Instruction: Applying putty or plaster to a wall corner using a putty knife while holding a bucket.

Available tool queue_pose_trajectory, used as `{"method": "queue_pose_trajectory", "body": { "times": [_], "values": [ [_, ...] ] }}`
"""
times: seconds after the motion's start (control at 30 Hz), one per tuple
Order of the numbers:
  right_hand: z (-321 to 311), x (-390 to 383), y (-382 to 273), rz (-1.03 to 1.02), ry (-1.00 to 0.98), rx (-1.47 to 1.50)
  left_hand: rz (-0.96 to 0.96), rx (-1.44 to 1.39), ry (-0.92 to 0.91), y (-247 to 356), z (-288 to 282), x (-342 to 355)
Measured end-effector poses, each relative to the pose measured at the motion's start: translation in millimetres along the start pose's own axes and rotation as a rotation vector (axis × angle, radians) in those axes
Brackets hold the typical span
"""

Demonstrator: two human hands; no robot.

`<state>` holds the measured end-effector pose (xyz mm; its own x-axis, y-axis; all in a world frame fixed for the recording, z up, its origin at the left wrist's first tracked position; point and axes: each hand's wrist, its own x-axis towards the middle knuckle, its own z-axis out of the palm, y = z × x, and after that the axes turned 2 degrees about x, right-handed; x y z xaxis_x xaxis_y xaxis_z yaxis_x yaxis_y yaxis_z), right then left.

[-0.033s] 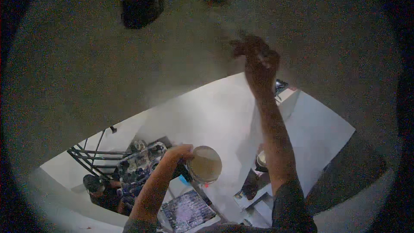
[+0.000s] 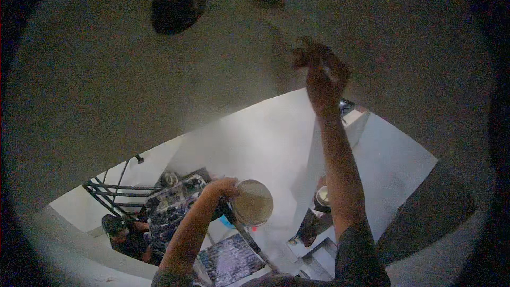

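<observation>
Tan round container [image 2: 253, 202] in 1 grip [image 2: 225, 186], the left

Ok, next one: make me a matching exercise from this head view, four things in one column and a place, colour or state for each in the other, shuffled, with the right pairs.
Things
1. left hand
2. right hand
3. round tub
4. black rails

Descriptions
A. beige on its round face
B. raised in the upper half of the picture
C. at the left of the picture, just above the other person
D. gripping the tub at its left edge

Pairs: 1-D, 2-B, 3-A, 4-C
</observation>
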<state>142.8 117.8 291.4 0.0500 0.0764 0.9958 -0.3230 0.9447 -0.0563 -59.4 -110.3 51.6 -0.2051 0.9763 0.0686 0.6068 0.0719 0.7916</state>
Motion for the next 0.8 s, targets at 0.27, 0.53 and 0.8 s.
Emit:
{"method": "queue_pose_trajectory", "body": {
  "times": [0.27, 0.53, 0.8],
  "values": [
    [23.6, -1.4, -12.9, -0.059, 0.143, -0.015, -0.152, 0.279, -0.071, 5.1, -1.9, 19.1],
    [11.1, 0.2, -44.3, 0.037, 0.049, -0.119, 0.361, 0.085, 0.186, -68.4, 12.3, 12.6],
    [-14.4, 5.6, -48.8, -0.155, -0.119, -0.452, 0.334, 0.625, 0.150, -31.1, 1.9, 12.6]
  ]
}}
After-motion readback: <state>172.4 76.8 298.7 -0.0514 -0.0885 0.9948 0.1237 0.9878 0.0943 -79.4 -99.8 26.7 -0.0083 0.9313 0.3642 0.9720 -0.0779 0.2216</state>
